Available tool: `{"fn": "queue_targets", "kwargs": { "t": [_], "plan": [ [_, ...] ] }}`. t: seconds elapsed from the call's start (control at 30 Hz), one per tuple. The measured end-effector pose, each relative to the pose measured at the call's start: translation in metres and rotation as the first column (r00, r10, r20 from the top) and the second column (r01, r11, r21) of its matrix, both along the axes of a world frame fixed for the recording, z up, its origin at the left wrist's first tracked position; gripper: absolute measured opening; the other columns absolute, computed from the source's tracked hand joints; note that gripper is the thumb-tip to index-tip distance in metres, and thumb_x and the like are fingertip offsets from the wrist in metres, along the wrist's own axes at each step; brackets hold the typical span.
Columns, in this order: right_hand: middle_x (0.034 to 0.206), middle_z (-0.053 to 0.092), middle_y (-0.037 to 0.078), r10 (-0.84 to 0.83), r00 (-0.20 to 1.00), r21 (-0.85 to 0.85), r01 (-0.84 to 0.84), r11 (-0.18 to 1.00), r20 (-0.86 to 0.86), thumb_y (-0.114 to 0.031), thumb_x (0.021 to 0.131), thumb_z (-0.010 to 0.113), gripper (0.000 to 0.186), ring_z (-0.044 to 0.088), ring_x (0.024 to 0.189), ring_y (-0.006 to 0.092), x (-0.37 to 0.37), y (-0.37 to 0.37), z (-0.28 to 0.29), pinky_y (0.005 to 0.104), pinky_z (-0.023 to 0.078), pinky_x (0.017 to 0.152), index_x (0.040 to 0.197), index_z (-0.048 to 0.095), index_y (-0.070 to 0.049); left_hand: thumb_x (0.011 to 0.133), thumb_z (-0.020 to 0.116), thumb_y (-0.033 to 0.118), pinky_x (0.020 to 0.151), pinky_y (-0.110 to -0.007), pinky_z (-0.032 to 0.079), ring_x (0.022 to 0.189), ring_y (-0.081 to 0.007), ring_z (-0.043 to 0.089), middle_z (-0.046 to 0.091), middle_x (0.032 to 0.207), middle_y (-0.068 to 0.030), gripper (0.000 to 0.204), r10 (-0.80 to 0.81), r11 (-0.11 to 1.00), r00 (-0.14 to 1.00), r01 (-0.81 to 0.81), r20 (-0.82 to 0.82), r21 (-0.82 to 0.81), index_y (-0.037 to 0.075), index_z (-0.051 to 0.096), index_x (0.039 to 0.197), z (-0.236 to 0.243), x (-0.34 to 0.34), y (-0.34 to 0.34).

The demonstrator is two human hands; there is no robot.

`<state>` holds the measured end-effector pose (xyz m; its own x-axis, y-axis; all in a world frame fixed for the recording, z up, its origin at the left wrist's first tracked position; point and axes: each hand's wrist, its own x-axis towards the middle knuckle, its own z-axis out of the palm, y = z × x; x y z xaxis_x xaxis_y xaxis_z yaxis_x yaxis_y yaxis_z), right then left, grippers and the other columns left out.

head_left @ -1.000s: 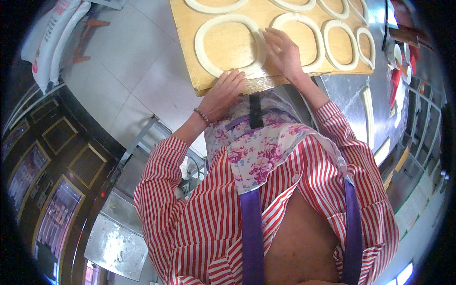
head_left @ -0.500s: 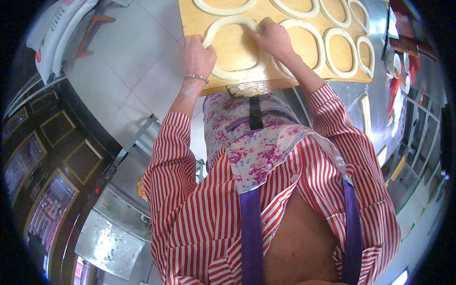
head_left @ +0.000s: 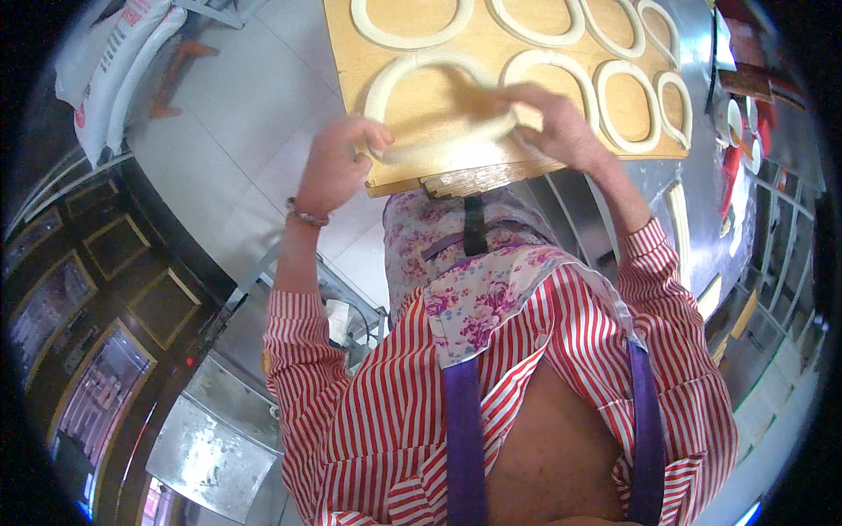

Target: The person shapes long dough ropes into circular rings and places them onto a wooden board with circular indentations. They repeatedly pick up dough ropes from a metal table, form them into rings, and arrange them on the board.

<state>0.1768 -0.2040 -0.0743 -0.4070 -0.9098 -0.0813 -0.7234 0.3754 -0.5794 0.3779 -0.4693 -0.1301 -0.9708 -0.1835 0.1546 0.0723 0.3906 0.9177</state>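
Observation:
On a wooden board (head_left: 346, 53) lie two rows of pale dough rings. My hands are at the near-left ring (head_left: 430, 61), whose front part looks slightly raised and is motion-blurred. My left hand (head_left: 338, 158), with a beaded bracelet at the wrist, has bent fingers gripping the ring's front left. My right hand (head_left: 561, 131) grips its right side between fingers and thumb, beside the neighbouring ring (head_left: 548, 60). A ragged, layered edge (head_left: 474, 182) shows under the board's front.
A metal counter (head_left: 715, 219) at the right holds long dough strips (head_left: 677, 210), white bowls (head_left: 728, 118) and red items. White sacks (head_left: 123, 70) stand at upper left beside an orange support. A dark panelled door (head_left: 96, 289) and a steel surface (head_left: 202, 447) are at the left.
Both hands have shifted along the near-left ring: the left went up, then back down; the right moved toward the front edge. The board and rings now sit lower in the view.

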Motion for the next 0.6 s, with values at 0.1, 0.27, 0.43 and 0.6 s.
{"fn": "queue_targets", "kwargs": {
  "t": [0.1,0.27,0.43,0.6],
  "plan": [
    [0.123,0.065,0.017,-0.079,0.997,0.103,0.079,0.992,0.0,-0.004,0.083,0.065,0.043,0.063,0.111,0.0331,0.008,0.009,-0.031,0.0391,0.05,0.097,0.126,0.063,-0.008,0.072,0.05,-0.013,0.084,-0.038,0.052,0.089,-0.0315,0.067,0.07,0.089,-0.0105,0.024,0.165,0.981,0.952,-0.131,0.257,-0.145,0.002,0.063,0.087,-0.031,0.002,0.011],
    [0.114,0.066,0.015,-0.271,0.959,-0.151,0.257,0.955,-0.084,-0.017,0.083,0.069,0.037,0.063,0.105,0.0351,0.008,-0.035,-0.066,0.0416,0.052,0.09,0.119,0.067,-0.008,0.081,0.068,0.007,0.089,-0.041,0.049,0.102,-0.0317,0.062,0.067,0.105,-0.0123,0.025,0.351,0.897,0.936,-0.33,0.02,-0.295,0.007,0.068,0.106,-0.062,-0.041,0.006],
    [0.112,0.065,0.01,-0.249,0.957,-0.235,0.21,0.949,-0.151,-0.019,0.081,0.073,0.035,0.062,0.105,0.0306,0.001,-0.091,-0.103,0.0414,0.049,0.091,0.115,0.068,-0.009,0.079,0.076,0.021,0.094,-0.04,0.046,0.106,-0.0306,0.06,0.066,0.106,-0.0101,0.039,0.184,0.833,0.983,-0.144,0.021,-0.535,0.012,0.07,0.116,-0.081,-0.091,0.001],
    [0.107,0.065,0.008,-0.17,0.949,-0.196,0.119,0.973,-0.266,-0.02,0.081,0.073,0.034,0.06,0.103,0.0272,-0.021,-0.104,-0.128,0.0419,0.046,0.09,0.113,0.069,-0.011,0.08,0.075,0.022,0.089,-0.04,0.047,0.099,-0.0291,0.061,0.065,0.1,-0.0091,0.031,0.164,0.881,0.983,-0.109,0.081,-0.46,0.012,0.072,0.11,-0.099,-0.112,-0.01]
  ]
}}
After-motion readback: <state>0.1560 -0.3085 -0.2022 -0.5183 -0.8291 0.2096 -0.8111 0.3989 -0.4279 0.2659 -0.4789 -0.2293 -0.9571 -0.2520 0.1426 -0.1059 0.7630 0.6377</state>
